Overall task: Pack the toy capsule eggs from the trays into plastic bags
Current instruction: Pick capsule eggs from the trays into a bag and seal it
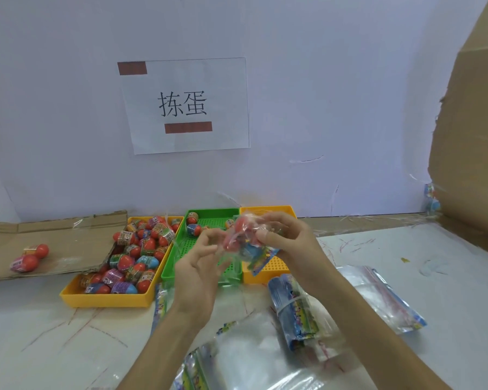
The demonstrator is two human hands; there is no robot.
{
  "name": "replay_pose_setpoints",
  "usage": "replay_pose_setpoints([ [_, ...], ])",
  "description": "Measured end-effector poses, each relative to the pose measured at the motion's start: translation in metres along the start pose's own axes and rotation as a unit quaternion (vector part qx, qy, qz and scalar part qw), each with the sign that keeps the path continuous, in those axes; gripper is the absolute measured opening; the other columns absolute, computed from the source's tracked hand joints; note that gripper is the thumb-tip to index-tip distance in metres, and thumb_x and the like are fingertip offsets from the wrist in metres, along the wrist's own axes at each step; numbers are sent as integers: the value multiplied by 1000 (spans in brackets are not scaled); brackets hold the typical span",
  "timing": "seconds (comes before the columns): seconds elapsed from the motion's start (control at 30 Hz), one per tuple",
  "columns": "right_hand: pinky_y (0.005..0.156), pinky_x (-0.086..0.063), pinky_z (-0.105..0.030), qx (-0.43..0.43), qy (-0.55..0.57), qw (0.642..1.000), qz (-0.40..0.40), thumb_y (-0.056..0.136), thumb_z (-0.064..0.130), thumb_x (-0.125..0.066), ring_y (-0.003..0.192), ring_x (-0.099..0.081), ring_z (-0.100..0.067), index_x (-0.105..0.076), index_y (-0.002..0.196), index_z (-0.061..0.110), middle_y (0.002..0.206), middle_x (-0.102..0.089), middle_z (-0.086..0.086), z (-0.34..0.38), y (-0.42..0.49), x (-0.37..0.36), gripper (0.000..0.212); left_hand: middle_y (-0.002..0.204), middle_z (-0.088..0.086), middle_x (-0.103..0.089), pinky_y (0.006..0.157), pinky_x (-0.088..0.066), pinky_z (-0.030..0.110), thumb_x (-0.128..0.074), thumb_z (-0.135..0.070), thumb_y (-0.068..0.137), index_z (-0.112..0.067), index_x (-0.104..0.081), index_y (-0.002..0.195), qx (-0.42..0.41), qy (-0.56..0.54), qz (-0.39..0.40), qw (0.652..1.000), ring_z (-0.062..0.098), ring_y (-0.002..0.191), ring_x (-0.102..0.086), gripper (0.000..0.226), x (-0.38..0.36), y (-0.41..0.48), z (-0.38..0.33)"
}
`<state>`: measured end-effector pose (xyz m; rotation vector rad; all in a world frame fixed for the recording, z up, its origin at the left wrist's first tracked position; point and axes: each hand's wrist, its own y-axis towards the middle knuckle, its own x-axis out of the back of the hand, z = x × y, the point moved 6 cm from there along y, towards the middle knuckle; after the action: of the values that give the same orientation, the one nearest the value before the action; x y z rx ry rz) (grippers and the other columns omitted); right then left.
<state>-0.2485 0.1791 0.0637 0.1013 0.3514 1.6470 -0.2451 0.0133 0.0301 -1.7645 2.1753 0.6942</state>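
Nearest me lies the bundle of empty bags (293,313). Over the green tray (209,213) the right hand (288,243) grips a plastic bag (261,258) holding red capsule eggs (244,229), and the left hand (200,266) pinches its edge. I judge it a filling step. Next comes sealing it, or taking another egg from the yellow tray (107,301).

**A:** where's the cam sitting?
**B:** just one, worn on the head. faces forward and a bit down, wall (350,94) with the sign (183,105) straight ahead on the far side.
**A:** how close?
**B:** pretty close. table (40,333) fills the near half, trays (104,302) sit mid-frame by its far edge. wide-angle lens.
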Motion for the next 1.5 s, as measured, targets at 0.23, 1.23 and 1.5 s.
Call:
replay_pose_setpoints([
  [0.23, 66, -54, -23, 85, -118, 988, 46, 68, 24, -91, 74, -68, -12, -76, 84, 32, 84, -70, 7, 20, -7, -7, 24, 101, 9, -76, 81, -58, 33, -71, -29, 84, -23, -75, 102, -97, 161, -29, 982, 24, 95, -72, 20, 2, 3, -16],
  [1.23, 51, -53, -19, 121, -98, 983, -101, 89, 17, -74, 62, -66, -5, -78, 81, 17, 78, -73, 9, 4, -7, -3, 9, 89, 25, -63, 74, -51, 69, -59, -14, 102, -31, -63, 89, -209, 211, -131, 946, 52, 86, -60, 21, 3, -5, -24],
  [1.5, 70, -55, -20, 76, -139, 987, -28, 98, 28, -65, 89, -67, 1, -78, 90, 27, 92, -75, 16, -2, -2, -5, 15, 85, 4, -68, 66, -52, 16, -63, -9, 99, -24, -61, 94, -220, 235, -123, 939, 10, 79, -67, 15, 3, -8, -27],
])
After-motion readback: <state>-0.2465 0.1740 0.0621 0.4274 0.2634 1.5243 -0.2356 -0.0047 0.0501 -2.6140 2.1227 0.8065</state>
